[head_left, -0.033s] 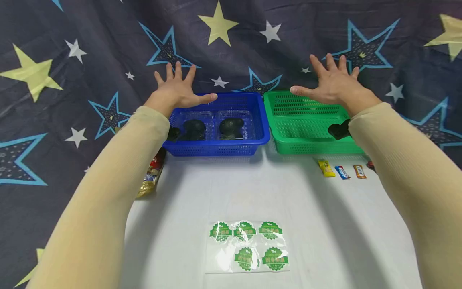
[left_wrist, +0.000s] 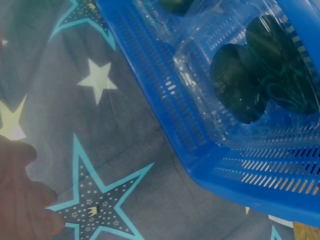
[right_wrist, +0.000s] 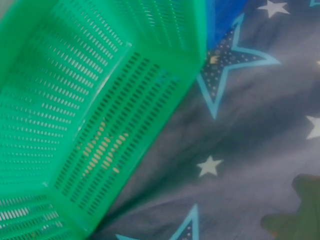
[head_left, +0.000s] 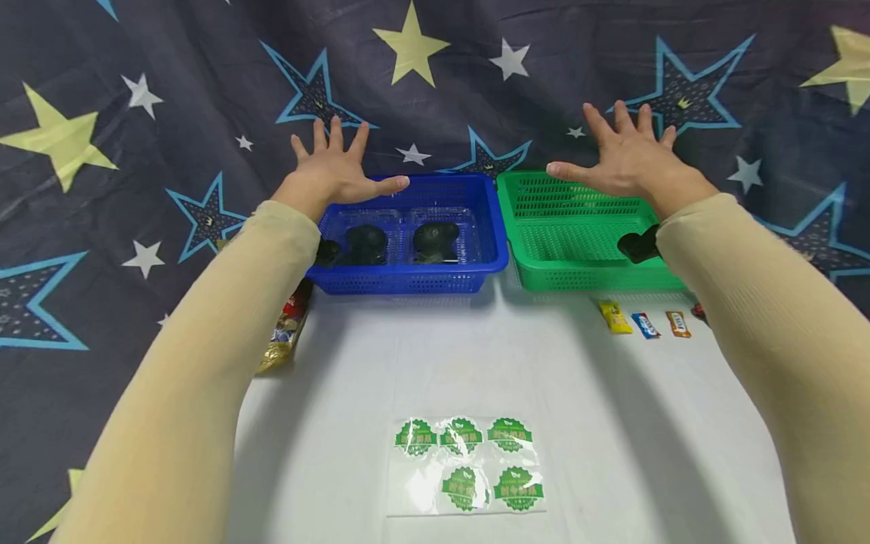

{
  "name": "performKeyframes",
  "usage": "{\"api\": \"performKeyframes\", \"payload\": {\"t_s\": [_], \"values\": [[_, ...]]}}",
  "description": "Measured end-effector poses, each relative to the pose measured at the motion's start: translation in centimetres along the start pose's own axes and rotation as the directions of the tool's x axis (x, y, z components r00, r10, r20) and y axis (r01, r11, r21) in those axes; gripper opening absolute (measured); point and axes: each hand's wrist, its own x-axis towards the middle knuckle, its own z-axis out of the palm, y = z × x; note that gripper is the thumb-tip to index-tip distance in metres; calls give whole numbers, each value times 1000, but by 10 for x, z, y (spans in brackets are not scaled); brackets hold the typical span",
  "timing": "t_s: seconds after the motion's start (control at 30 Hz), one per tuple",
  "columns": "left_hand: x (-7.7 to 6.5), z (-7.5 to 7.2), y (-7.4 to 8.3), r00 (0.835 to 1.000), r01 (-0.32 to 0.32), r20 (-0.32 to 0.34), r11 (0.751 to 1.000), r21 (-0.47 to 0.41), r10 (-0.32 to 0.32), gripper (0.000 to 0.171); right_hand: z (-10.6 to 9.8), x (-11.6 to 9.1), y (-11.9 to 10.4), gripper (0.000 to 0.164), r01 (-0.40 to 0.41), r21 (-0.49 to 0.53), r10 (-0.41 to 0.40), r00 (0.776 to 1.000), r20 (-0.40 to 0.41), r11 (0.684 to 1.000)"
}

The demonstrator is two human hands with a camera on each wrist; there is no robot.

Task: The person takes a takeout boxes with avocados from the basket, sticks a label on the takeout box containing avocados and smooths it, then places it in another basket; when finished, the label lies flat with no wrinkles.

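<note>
My left hand (head_left: pixel 329 170) is held above the back left of a blue basket (head_left: pixel 408 281), fingers spread and holding nothing. Inside that basket are clear plastic trays (left_wrist: pixel 187 75) with dark green rounded items (left_wrist: pixel 237 82), whose kind I cannot tell. My right hand (head_left: pixel 628 162), also spread and bare of any object, hovers over the back of a green basket (head_left: pixel 591 279). The bare floor of the green basket shows in the head view. A blurred dark shape (right_wrist: pixel 295 215), perhaps fingers, shows at the right wrist view's lower right.
A sheet of round green stickers (head_left: pixel 465 465) lies near the front of the white table (head_left: pixel 326 453). Small wrapped candies (head_left: pixel 644 326) lie before the green basket. A red and gold packet (head_left: pixel 285 332) lies partly behind the left sleeve. A star-patterned dark cloth (head_left: pixel 455 98) hangs behind.
</note>
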Motion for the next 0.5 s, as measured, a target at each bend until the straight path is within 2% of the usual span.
{"api": "performKeyframes", "payload": {"t_s": [0.2,0.3,0.43,0.5], "values": [[2,5,-2,999,5,40,1000,-14,-4,110,3,3,-2,102,21,38,-22,999,25,999],[2,7,-4,999,-8,33,999,-39,10,111,4,5,-5,100,48,60,-49,999,15,997],[-5,16,-16,999,-27,33,993,-113,31,113,8,2,-19,96,117,123,-117,993,-2,985],[-9,27,-26,997,-25,71,989,-144,35,115,15,1,-31,93,158,168,-159,987,-5,973]]}}
